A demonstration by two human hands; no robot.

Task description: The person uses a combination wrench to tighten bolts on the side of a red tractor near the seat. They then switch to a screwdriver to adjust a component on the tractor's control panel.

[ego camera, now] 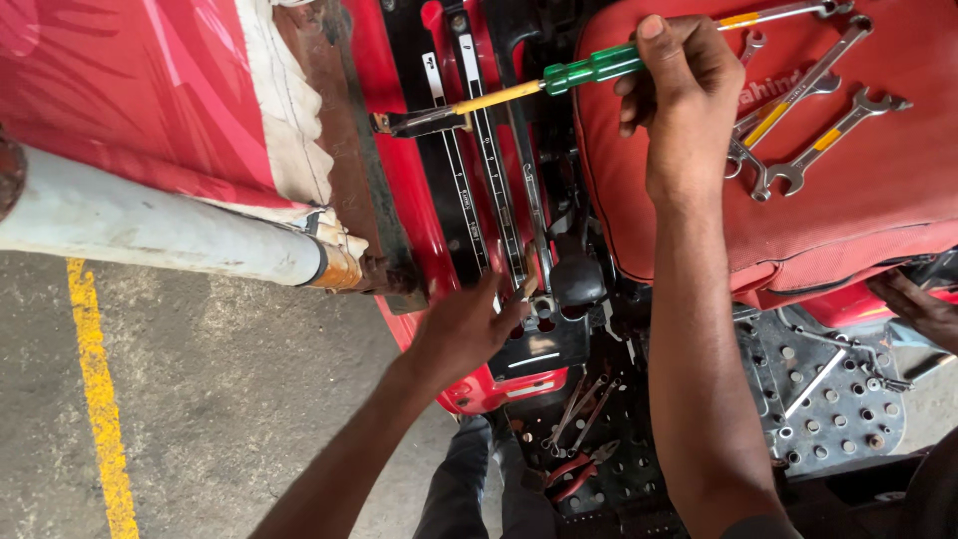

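My right hand (pixel 681 95) grips the green handle of a long screwdriver (pixel 559 80), lying over the edge of a red seat cushion (pixel 878 200). Its yellow shaft points left toward a black slotted lever panel (pixel 469 180) on a red machine body. My left hand (pixel 464 329) rests lower down on the red panel edge, fingers touching small metal parts beside a black lever knob (pixel 577 279). Whether it holds anything is hidden.
Several spanners (pixel 808 110) lie on the red cushion. Pliers with red handles (pixel 579 469) and loose tools sit on a perforated black footplate (pixel 838 399). Another person's hand (pixel 918 304) shows at right. A grey pipe (pixel 160 225) crosses at left above concrete floor with a yellow line (pixel 95 389).
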